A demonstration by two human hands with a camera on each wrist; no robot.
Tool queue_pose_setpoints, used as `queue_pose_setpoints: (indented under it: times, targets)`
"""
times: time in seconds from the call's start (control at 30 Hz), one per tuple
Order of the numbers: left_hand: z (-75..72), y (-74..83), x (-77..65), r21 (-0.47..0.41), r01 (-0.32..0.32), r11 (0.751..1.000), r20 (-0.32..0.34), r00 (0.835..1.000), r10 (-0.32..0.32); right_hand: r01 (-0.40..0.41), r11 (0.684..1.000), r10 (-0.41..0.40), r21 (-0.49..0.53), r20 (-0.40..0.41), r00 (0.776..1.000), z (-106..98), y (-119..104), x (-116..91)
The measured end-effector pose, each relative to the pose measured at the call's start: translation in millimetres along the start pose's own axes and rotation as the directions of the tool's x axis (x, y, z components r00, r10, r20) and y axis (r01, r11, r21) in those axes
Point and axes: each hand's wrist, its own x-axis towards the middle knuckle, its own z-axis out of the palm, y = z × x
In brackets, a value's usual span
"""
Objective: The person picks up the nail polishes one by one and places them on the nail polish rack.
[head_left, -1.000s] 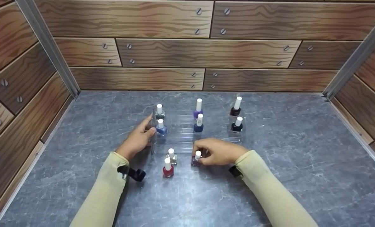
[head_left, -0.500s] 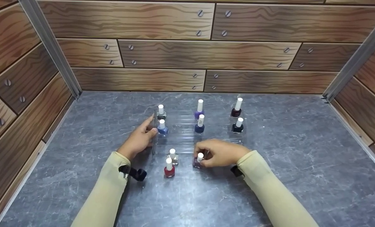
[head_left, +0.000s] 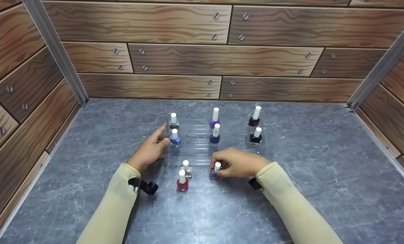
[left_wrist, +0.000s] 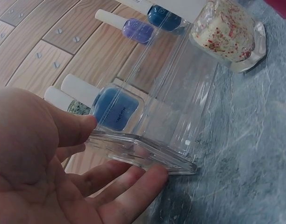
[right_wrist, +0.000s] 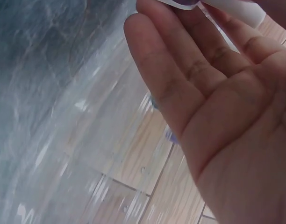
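Note:
In the head view my left hand (head_left: 148, 149) holds the left end panel of a clear stepped rack (head_left: 196, 149). The left wrist view shows the thumb at the panel's edge and the fingers against its outer face. A light blue nail polish bottle (left_wrist: 117, 108) stands just inside that panel. My right hand (head_left: 239, 162) pinches a dark purple nail polish bottle (head_left: 215, 173) with a white cap, at the rack's front. Whether its base touches anything is unclear. Only part of this bottle (right_wrist: 182, 3) shows in the right wrist view.
A red bottle (head_left: 182, 184) stands on the grey marbled table before a clear speckled bottle (head_left: 186, 170). On the rack's upper steps are a glittery bottle (head_left: 174, 124), purple (head_left: 214, 122), dark blue (head_left: 214, 138), dark red (head_left: 254, 121) and black (head_left: 255, 138) ones. Wood-patterned walls surround the table.
My right hand and the dark purple bottle have shifted slightly to the right. My left hand stays at the rack's end. The head view has moved a little.

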Motion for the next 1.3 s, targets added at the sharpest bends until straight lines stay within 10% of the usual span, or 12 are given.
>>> queue_pose_setpoints:
  times: [0.4, 0.83, 1.03, 1.3]
  targets:
    - [2.9, 0.1, -1.0, -0.017, -0.021, 1.000, 0.002, 1.000, 0.021, -0.003, 0.988, 0.029, 0.155, -0.167, 0.986, -16, 5, -13]
    - [-0.4, -1.2, -0.9, -0.006, -0.006, 1.000, 0.000, 1.000, 0.006, 0.050, 0.934, 0.110, 0.354, -0.418, 0.902, -40, 18, -31]
    - [-2.0, -2.4, -2.4, 0.008, -0.004, 1.000, -0.001, 1.000, 0.004, 0.001, 0.957, 0.137, 0.290, -0.454, 0.880, -49, 19, -39]
    - [-1.3, -1.2, -1.4, 0.035, -0.023, 0.999, -0.010, 1.000, 0.024, -0.167, 0.984, 0.180, 0.068, -0.339, 0.923, -67, 17, -62]
